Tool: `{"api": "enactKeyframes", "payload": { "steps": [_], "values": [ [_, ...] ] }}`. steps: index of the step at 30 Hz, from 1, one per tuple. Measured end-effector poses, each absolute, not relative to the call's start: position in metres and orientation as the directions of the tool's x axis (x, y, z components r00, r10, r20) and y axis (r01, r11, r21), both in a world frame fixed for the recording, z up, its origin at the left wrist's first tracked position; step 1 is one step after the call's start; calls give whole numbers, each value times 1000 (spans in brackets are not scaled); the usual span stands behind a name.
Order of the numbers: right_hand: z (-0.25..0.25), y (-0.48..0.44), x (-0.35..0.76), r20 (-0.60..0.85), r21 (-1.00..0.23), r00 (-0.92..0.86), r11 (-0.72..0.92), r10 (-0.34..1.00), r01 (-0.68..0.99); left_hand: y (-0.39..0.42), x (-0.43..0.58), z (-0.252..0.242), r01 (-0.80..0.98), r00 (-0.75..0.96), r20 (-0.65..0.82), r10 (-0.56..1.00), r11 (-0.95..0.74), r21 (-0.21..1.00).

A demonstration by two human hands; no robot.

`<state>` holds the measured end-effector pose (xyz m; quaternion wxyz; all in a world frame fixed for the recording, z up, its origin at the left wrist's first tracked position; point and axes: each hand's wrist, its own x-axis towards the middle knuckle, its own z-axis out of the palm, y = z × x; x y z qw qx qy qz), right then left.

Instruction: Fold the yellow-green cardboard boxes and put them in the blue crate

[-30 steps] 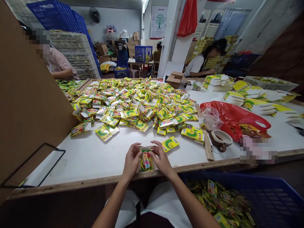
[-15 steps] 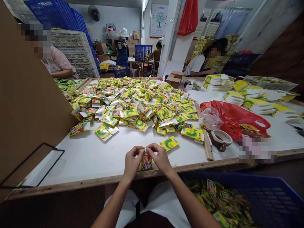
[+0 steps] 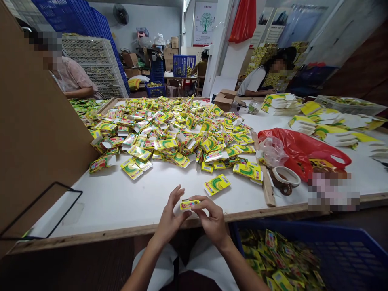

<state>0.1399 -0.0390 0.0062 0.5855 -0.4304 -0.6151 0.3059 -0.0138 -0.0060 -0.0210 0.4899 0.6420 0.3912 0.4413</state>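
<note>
A small yellow carton (image 3: 187, 205) with a red and green print is held over the front edge of the white table, its narrow end facing up toward me. My right hand (image 3: 214, 221) grips it from the right between thumb and fingers. On the left side, my left hand (image 3: 170, 216) has its fingers raised and spread, the thumb close under the carton; whether that thumb touches it I cannot tell. Just beyond the hands, one flat yellow carton (image 3: 217, 184) lies alone. Farther back spreads a large heap of similar cartons (image 3: 165, 143), several with end flaps standing open.
A blue basket (image 3: 339, 238) of filled-looking cartons stands below the table at right. A wooden strip (image 3: 268, 188), brown mug (image 3: 285, 180) and red plastic bag (image 3: 303, 149) lie on the right. A cardboard panel (image 3: 45, 121) borders the left. Other people sit beyond the table.
The carton has turned from upright, front face toward me, to end-on. My left fingers have come off its top and spread, while my right hand keeps hold.
</note>
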Motion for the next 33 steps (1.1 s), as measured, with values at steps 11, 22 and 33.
{"api": "enactKeyframes", "payload": {
  "steps": [11,22,33],
  "values": [
    [35,-72,159,511,-837,108,464,853,291,-30,7,-2,95,416,277,866,-344,934],
    [33,-43,275,217,-551,58,74,974,831,-2,9,-21,215,358,101,928,-187,959],
    [2,22,194,188,-856,-130,228,973,464,-2,3,-25,59,231,104,967,-120,991]
  ]
}}
